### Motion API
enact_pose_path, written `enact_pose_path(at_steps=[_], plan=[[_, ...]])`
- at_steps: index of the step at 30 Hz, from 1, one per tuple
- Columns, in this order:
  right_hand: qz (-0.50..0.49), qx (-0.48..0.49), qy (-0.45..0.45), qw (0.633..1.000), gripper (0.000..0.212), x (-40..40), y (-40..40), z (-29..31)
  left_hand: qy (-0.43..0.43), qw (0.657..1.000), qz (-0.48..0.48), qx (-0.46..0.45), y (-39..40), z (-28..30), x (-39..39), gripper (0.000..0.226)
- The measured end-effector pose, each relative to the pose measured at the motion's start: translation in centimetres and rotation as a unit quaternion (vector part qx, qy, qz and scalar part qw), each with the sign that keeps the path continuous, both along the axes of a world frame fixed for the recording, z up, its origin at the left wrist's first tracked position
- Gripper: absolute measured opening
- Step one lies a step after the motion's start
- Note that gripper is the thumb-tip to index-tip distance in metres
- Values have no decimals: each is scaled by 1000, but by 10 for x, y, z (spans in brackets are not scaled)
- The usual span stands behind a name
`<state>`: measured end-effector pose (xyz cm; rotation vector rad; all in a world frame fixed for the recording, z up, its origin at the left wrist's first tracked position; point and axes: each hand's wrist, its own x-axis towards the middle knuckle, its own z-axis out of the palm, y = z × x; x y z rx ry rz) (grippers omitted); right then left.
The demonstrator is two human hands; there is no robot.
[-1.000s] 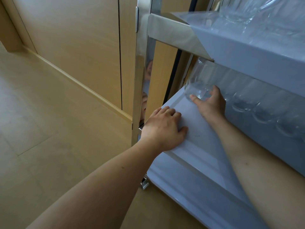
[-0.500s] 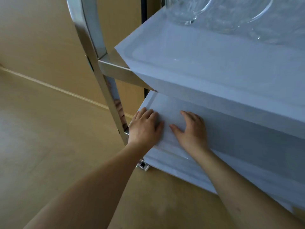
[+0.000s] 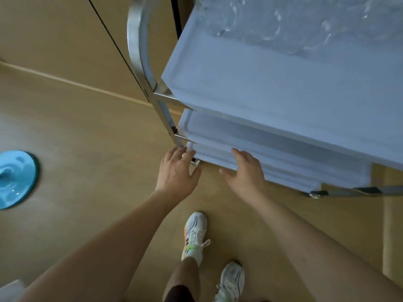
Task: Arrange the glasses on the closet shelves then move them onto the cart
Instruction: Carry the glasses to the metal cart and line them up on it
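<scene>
Glass tumblers (image 3: 294, 22) crowd the cart's (image 3: 250, 83) top shelf. My right hand (image 3: 246, 171) has let go of one; both sets of fingers, left hand (image 3: 176, 171) too, are released at the bottom shelf's front edge.

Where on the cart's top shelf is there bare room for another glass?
The top shelf is bare along its near edge and left corner, in front of the glasses. The far side is crowded with them. Both hands, left hand and right hand, are down by the lowest shelf.
</scene>
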<state>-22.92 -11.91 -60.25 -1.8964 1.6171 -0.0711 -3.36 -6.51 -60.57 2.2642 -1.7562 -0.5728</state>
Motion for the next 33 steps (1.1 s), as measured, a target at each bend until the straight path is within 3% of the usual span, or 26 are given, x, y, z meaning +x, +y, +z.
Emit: enact_pose_path(at_steps=[8,19,26,33], plan=[[20,-60,-29,998,69,-23,6,184,-7,997,-54,-62,-15,187,-38,54],[-27,-206,3,978,76,-97,-40,417,-77,961,-168,-207,-84,447,-108,58],[-127,-266,44,954,76,-168,-50,514,-75,927,-258,-263,-138,547,-168,62],[-269,-293,94,913,74,-235,-40,564,-45,857,-413,-303,-184,595,-261,62]])
